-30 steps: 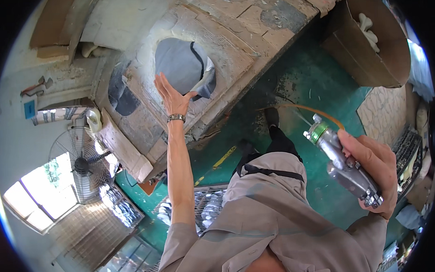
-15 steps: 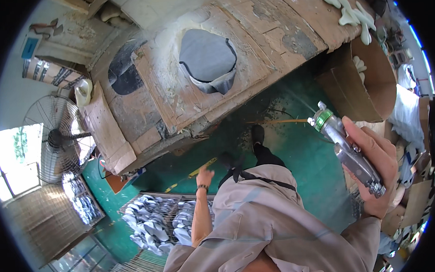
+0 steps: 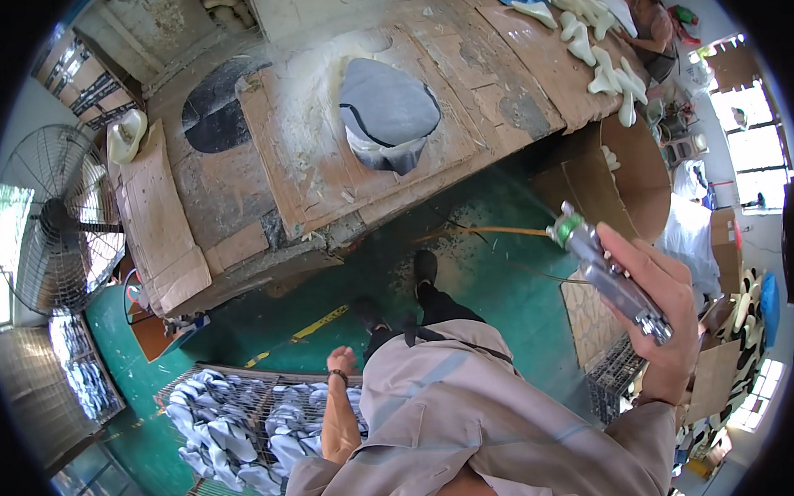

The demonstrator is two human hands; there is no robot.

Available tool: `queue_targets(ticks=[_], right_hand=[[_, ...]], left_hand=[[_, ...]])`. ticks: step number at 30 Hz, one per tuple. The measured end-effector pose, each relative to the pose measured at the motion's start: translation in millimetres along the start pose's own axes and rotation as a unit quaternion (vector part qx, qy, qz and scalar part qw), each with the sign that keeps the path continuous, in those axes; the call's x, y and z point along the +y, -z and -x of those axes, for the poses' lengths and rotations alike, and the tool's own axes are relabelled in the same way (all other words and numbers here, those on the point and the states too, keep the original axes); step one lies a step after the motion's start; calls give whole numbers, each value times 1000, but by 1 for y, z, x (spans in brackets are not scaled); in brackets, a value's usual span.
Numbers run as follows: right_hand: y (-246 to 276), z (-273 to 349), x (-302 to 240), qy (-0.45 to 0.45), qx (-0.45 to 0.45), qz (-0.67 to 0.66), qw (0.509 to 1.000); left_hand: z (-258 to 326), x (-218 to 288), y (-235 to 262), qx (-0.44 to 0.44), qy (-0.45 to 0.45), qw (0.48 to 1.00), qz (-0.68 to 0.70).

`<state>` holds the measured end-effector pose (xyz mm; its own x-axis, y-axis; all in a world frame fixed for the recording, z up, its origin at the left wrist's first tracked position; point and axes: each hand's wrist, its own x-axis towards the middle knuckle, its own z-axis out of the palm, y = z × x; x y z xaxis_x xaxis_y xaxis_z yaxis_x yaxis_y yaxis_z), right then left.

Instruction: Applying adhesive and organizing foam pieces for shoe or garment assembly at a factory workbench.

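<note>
The spray gun I see is silvery, green-collared near the nozzle, held out at the person's right with its nozzle angled toward the counter. The right hand is wrapped firmly round it. Low beside the waist, the left hand has curled fingers; how tightly, I can't tell. A grey, black-banded cover sits on the counter.

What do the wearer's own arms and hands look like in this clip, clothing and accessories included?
The left hand and right hand wear no gloves. A dark band circles the left wrist; whether it is a watch is unclear. Greyish-beige shirt sleeves cover the upper arms and leave the left forearm bare.
</note>
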<state>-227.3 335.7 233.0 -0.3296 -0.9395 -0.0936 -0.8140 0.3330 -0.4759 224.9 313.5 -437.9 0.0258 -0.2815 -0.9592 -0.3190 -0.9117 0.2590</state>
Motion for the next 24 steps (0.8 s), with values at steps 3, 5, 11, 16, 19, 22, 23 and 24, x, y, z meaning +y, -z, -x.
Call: queue_targets(ticks=[3,5,11,16,19,22,23,24], right_hand=[[-17,-7,-19,46,74,-14,996],[-25,-6,-37,47,76,8,996],[-47,10,-93,97,32,34,994],[-65,41,-118,95,75,57,991],[-73,57,-123,121,60,40,990],[-75,80,-118,128,36,70,989],[-78,85,-116,127,44,93,987],[-81,91,-111,123,46,89,987]], left_hand=[[-14,27,10,1,-84,996,26],[-7,56,6,-1,-105,994,24],[-4,64,25,-33,-150,988,18],[-16,18,50,-46,-93,994,29],[-24,-20,71,-43,-35,997,54],[-14,-36,74,-34,-10,999,23],[-8,-39,77,-29,-9,1000,-5],[-4,-39,76,-26,-9,1000,-10]])
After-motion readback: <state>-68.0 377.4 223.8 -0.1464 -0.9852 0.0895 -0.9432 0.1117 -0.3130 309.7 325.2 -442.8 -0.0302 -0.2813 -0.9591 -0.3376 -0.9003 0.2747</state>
